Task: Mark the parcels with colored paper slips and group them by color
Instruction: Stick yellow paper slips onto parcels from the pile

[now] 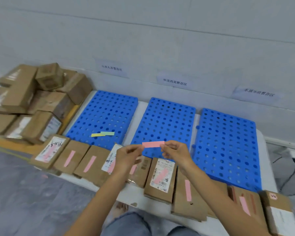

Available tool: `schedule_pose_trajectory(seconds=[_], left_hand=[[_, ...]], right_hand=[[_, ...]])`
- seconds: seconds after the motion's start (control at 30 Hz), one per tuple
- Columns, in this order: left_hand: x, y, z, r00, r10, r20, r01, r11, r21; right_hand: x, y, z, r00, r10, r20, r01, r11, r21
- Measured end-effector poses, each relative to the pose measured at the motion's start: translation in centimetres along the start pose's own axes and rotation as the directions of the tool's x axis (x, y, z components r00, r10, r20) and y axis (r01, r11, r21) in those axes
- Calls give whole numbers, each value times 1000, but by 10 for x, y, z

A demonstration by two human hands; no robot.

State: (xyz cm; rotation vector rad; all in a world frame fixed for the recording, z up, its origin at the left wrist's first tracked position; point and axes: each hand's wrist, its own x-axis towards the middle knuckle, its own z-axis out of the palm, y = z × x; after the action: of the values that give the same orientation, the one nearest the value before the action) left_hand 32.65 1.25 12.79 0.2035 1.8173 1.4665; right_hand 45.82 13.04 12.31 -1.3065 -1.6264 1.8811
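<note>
Head view: the pink slip [153,144] is held level above the near edge of the middle blue pallet [165,120], its long axis running 9 to 3 o'clock. The left hand [126,155] pinches its left end and the right hand [175,153] its right end. The end parcel [278,212], seemingly still unmarked, lies at 4 o'clock, so the right hand is nearer.

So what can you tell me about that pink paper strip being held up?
The small pink rectangular paper slip looks plain, flat and unmarked. It is held level in the air, its left end pinched by the left hand and its right end by the right hand, in front of the middle blue perforated plastic tray.
</note>
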Motion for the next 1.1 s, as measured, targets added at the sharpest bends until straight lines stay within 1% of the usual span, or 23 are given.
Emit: schedule_pose_trajectory(seconds=[0.03, 0.1, 0.17, 0.23, 0.3, 0.33, 0.4, 0.47, 0.53, 0.6, 0.7, 0.77, 0.8, 0.87, 0.93, 1.0, 1.03, 1.1], left_hand=[[14, 4, -15, 997, 75, -19, -73, 994, 86], [49, 13, -52, 978, 207, -13, -196, 940, 278], [73, 16, -76, 951, 306, 32, -283, 828, 484], [108, 19, -105, 931, 356, 79, -317, 682, 659], [145, 19, -126, 936, 329, 122, -289, 528, 799], [164, 20, -135, 944, 302, 135, -272, 476, 836], [201, 18, -152, 955, 252, 155, -249, 404, 880], [232, 13, -168, 960, 221, 172, -242, 343, 908], [258, 4, -181, 965, 186, 183, -236, 323, 916], [275, -7, -187, 969, 133, 208, -240, 299, 924], [290, -21, -190, 964, 65, 256, -264, 253, 931], [295, -27, -190, 963, 42, 267, -268, 253, 929], [297, -29, -191, 963, 38, 266, -266, 264, 927], [301, -32, -193, 965, 33, 259, -257, 295, 920], [303, -31, -195, 966, 30, 257, -253, 319, 913], [304, -29, -199, 965, 44, 259, -258, 346, 902], [304, -29, -201, 963, 53, 263, -265, 351, 898], [302, -25, -206, 965, 56, 257, -260, 341, 903]], right_hand=[[10, -3, 18, 1000, 15, -11, -15, 1000, 9], [34, -10, 60, 998, 42, -36, -42, 999, 2], [53, -11, 87, 996, 62, -64, -63, 998, -2], [83, -10, 124, 992, 88, -95, -91, 995, -30], [115, -3, 157, 981, 133, -144, -138, 990, -28], [131, 0, 171, 970, 173, -168, -176, 984, 0], [162, 7, 192, 940, 271, -206, -257, 962, 94], [191, 15, 204, 900, 383, -209, -344, 917, 202], [215, 22, 211, 855, 474, -211, -419, 870, 259], [236, 31, 216, 828, 510, -232, -451, 852, 267], [254, 40, 224, 820, 511, -259, -443, 852, 278], [259, 46, 227, 827, 482, -289, -422, 872, 248], [261, 49, 228, 835, 457, -307, -411, 888, 206], [260, 52, 230, 868, 370, -332, -372, 926, 57], [258, 54, 231, 912, 220, -345, -292, 940, -174], [254, 51, 233, 944, 76, -320, -205, 897, -392], [251, 47, 234, 953, 32, -301, -173, 875, -452], [249, 41, 237, 960, -6, -280, -143, 848, -511]])
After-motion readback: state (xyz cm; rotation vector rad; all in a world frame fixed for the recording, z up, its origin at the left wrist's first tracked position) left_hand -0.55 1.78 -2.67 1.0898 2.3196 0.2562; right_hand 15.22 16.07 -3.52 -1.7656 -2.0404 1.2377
